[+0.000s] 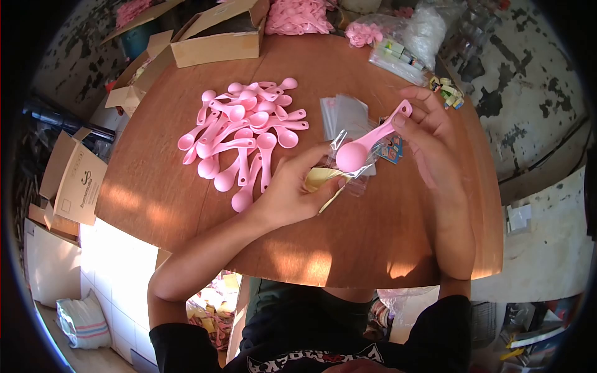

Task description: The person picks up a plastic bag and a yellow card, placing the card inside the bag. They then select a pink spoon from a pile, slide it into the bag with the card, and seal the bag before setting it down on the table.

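My right hand [429,133] pinches a pink measuring spoon [375,135] by the end of its handle, its round bowl pointing down and left. The bowl overlaps the mouth of a clear plastic bag [356,185]. My left hand [301,186] grips that bag, with a yellow card [320,178] showing between thumb and fingers. Left of my hands lies a loose pile of pink measuring spoons [245,133]. Behind the held spoon is a stack of clear plastic bags [346,117], and a small blue printed card [390,151] lies by my right wrist.
Cardboard boxes [217,50] stand along the far left edge of the wooden table [155,158]. A bag of pink spoons [300,16] sits at the back. Plastic packs [398,61] and small yellow packets [448,92] lie at the far right. Another carton [79,180] stands beyond the left edge.
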Demonstrator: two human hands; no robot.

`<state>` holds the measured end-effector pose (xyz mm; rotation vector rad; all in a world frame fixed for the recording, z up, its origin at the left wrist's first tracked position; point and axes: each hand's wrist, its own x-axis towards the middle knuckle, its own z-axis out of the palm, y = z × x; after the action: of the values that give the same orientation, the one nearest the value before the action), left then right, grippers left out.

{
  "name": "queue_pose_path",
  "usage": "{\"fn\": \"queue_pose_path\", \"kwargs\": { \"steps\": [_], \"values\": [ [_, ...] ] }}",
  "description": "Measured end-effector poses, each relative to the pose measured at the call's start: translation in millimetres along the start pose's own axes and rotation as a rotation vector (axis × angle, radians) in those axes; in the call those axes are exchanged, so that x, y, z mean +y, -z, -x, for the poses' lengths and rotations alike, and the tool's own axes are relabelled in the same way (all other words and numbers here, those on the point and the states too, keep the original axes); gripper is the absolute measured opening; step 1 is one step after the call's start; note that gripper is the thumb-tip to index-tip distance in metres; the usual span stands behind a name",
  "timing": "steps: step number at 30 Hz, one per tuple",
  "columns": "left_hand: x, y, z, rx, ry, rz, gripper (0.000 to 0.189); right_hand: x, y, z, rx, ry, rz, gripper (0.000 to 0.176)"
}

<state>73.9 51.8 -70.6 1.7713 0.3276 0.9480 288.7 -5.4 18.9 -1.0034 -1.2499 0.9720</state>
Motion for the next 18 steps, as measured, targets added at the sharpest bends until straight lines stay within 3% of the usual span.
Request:
{"fn": "queue_pose_path", "kwargs": {
  "steps": [5,6,8,14,18],
  "values": [
    [-2,-1,0,0.021,0.031,0.037,0.044,-12,0,4,0.279,0.354,0.067,0.035],
    [-4,-2,-1,0.028,-0.041,-0.010,0.044,-13,1,4,0.279,0.355,0.068,0.035],
    [-4,-2,-1,0.033,-0.114,-0.058,0.045,-14,1,4,0.298,0.539,0.217,0.034],
    [-3,-3,-1,-0.016,-0.144,-0.036,0.044,-20,-3,10,0.313,0.486,0.271,0.032],
    [3,-1,0,0.011,0.001,-0.008,0.045,-27,0,12,0.408,0.552,0.209,0.031]
  ]
}}
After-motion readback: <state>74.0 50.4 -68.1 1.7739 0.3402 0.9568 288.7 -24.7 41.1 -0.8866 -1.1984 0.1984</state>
